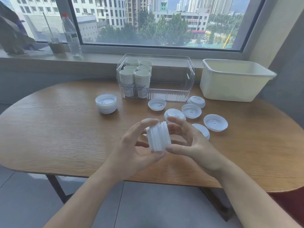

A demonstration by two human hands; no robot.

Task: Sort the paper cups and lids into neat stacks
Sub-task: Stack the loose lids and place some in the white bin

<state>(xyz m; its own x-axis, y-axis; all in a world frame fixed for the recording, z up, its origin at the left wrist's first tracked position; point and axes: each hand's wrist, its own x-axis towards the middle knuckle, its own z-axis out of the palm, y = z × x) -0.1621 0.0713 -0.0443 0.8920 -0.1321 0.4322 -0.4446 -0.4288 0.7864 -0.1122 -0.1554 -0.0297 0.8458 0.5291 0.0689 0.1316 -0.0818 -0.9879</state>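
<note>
Both hands hold a short stack of white lids [158,137] on its side above the table's front half. My left hand [136,145] grips its left end and my right hand [185,139] its right end. Another lid stack [106,104] stands on the table to the left. Several loose lids lie to the right, among them one [157,104] by the clear bin, one [191,111] further right and one [215,122] at the far right. Several stacks of paper cups [134,78] stand in the left end of a clear plastic bin [172,94].
A cream plastic tub [233,89] sits at the back right of the wooden table [57,132]. On the window sill stand a water bottle [71,35], a clear cup with a straw [55,41] and a brown paper bag [11,33].
</note>
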